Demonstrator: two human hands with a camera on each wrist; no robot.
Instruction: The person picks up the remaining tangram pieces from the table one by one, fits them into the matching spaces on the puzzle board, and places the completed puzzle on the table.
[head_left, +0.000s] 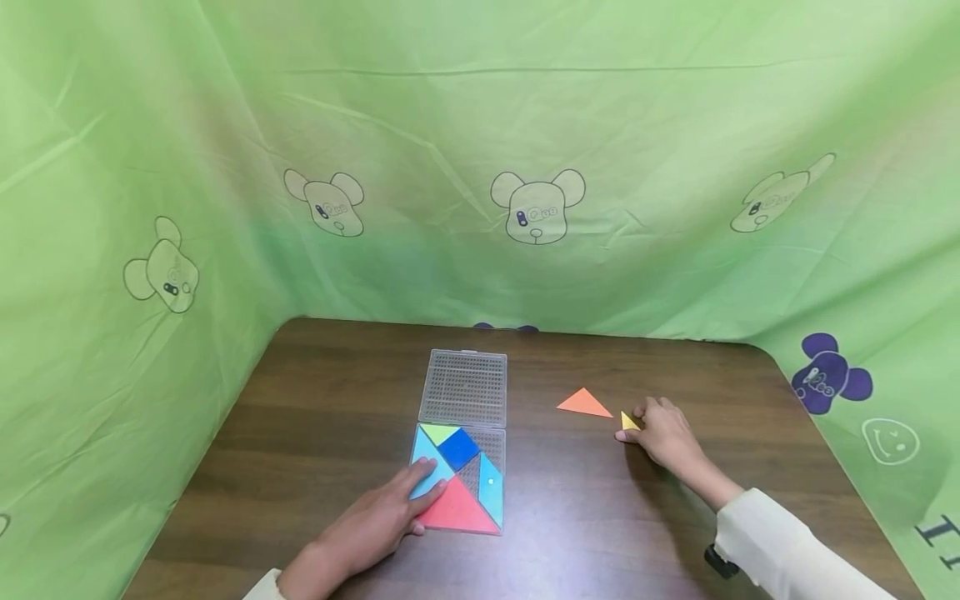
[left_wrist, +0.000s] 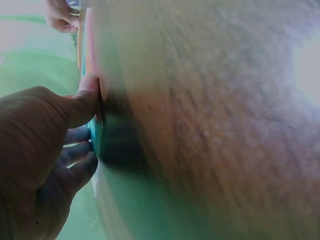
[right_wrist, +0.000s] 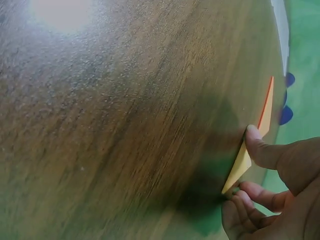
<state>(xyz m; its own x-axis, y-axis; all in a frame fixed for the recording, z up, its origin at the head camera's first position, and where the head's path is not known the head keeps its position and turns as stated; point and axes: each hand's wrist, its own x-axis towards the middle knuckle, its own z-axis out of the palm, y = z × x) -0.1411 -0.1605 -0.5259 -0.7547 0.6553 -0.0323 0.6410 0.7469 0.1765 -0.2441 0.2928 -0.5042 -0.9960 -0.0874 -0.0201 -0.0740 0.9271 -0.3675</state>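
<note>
Wood-grained brown surface (head_left: 300, 433), bounded behind and on both sides by green cloth (head_left: 450, 125), which is printed with cartoon animal heads (head_left: 536, 212). A clear plastic case (head_left: 492, 442) lies open on it, its lid (head_left: 463, 387) folded out flat on the far side. Within the case lie a lime triangle (head_left: 437, 433) at its far-left corner, a dark blue square (head_left: 459, 450) beside that triangle, a large light blue triangle (head_left: 422, 450) along the left wall, a red triangle (head_left: 460, 510) along the near wall and a light blue parallelogram (head_left: 491, 493) along the right wall. To the right of the case, well apart from it, lies an orange triangle (head_left: 586, 404); farther right of the case, past the orange triangle, is a small yellow triangle (head_left: 627, 423). The right hand (head_left: 667, 435) pinches this yellow triangle between thumb and fingers; whether it is lifted off the surface cannot be told. The left hand (head_left: 378, 517), fingers extended rather than clenched, rests at the near-left corner of the case, touching the large light blue triangle and the red triangle.
</note>
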